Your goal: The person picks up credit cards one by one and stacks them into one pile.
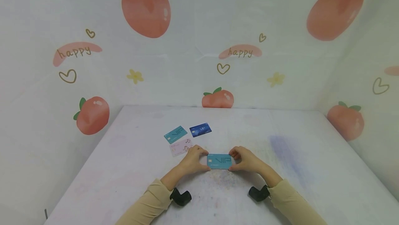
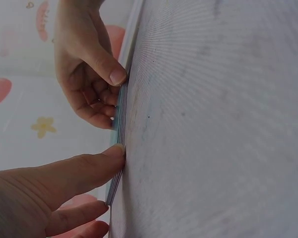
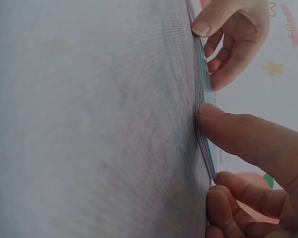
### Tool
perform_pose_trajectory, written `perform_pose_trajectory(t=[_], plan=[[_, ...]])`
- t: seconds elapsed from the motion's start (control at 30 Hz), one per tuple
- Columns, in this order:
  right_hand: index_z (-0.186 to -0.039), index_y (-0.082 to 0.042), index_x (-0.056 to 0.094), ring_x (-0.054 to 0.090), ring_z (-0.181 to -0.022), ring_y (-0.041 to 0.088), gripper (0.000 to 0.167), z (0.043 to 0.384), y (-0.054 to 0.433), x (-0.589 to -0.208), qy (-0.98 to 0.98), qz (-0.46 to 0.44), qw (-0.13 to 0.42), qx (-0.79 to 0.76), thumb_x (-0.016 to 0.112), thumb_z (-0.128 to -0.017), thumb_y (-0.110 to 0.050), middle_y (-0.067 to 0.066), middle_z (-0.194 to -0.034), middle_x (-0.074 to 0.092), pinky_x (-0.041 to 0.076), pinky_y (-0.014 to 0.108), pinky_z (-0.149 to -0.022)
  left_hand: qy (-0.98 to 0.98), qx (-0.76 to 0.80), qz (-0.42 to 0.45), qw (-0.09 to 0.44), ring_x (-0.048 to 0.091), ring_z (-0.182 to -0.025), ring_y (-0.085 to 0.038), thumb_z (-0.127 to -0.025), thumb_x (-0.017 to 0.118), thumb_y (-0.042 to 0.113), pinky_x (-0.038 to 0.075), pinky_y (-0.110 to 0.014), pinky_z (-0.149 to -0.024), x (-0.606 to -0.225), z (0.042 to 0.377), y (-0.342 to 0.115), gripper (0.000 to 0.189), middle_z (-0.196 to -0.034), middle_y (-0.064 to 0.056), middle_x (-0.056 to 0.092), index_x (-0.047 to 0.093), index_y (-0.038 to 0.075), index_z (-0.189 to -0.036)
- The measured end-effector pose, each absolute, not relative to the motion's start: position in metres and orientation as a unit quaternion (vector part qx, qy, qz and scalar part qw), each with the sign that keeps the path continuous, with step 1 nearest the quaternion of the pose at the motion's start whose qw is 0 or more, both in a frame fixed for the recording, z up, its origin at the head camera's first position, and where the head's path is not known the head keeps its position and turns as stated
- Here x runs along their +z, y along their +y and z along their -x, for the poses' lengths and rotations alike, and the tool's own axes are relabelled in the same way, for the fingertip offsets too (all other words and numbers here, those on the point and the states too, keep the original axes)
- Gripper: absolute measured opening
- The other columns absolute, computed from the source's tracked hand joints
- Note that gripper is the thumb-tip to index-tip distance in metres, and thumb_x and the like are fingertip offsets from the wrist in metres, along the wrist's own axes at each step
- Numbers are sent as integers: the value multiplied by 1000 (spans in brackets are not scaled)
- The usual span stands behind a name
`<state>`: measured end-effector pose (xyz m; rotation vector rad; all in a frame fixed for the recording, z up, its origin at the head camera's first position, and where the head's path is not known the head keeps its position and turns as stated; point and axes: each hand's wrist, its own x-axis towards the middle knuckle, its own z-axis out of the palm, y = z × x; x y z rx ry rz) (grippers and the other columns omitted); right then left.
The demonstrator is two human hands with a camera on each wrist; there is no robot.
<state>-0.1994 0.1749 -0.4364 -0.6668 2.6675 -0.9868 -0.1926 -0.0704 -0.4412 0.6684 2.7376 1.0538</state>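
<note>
A neat stack of plastic cards [image 1: 219,161], its top card teal with VIP lettering, lies flat low at the table's middle. My left hand [image 1: 191,161] pinches its left end, thumb at the near corner and forefinger at the far one. At the opposite end my right hand [image 1: 247,161] holds it the same way. Several thin layers show along the edge of the stack [image 2: 121,114] in the left wrist view. Behind the left hand lie a teal VIP card [image 1: 175,134], a dark blue VIP card [image 1: 200,130] and a pink card [image 1: 179,148], which the fingers partly cover.
The white table [image 1: 124,173] has faint pink and bluish stains. A pale cloth backdrop [image 1: 193,17] printed with peaches, hearts and flowers rises behind it and at both sides. Black camera mounts [image 1: 181,197] are strapped at both wrists.
</note>
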Motion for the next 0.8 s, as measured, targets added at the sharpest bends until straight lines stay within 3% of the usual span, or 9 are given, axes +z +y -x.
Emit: perform_pose_trajectory(t=[0.8], plan=[[-109, -1, 56, 57, -94, 22, 50, 201, 177, -435, 905, 214, 123, -346, 80, -71, -23, 10, -104, 60, 48, 36, -81, 903, 363, -212, 90, 49, -105, -26, -71, 79, 20, 41, -45, -96, -434, 194, -74, 59, -114, -15, 51, 57, -2, -122]])
